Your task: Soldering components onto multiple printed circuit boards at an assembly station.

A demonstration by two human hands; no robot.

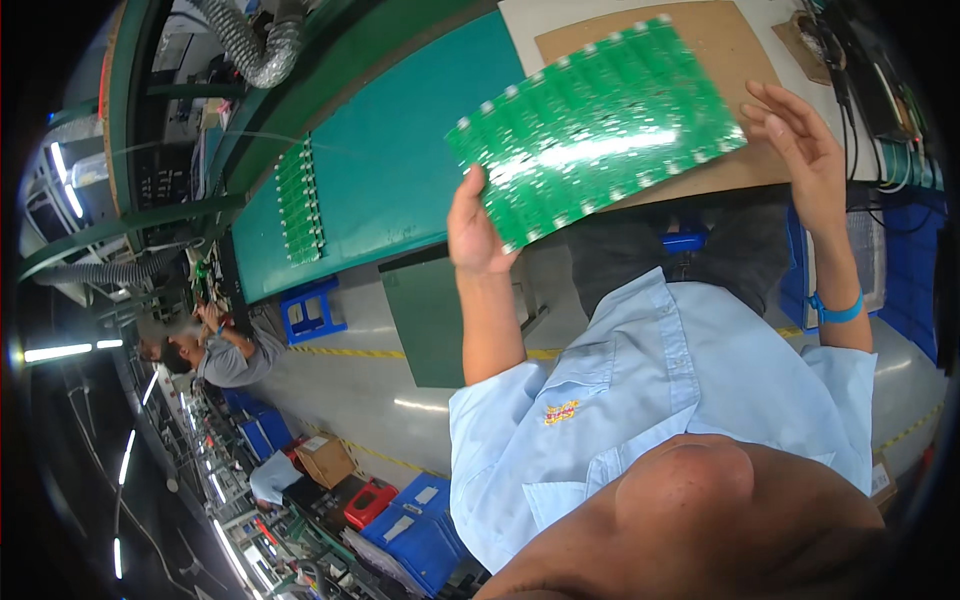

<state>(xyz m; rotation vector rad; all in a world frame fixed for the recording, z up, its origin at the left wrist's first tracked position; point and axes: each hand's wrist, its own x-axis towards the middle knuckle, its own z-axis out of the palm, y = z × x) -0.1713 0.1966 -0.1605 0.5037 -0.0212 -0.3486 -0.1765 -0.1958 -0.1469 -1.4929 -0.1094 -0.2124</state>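
Two bare hands hold up one large green circuit-board panel (597, 130), a flat, glossy rectangle with small pale tabs along its long edges and a bright streak of reflected light across its face. The left hand (478, 232) has its grip closed on the panel's lower left corner, thumb on the face. The right hand (805, 150) is spread wide, fingers straight, its palm against the panel's right edge; this arm wears a blue wristband (836, 309). The panel is tilted in the air above a sheet of brown cardboard (720, 45) lying on the surface. On the smooth teal mat (400, 160) near the surface's far edge lies a row of narrow green board strips (299, 200), well apart from the hands.
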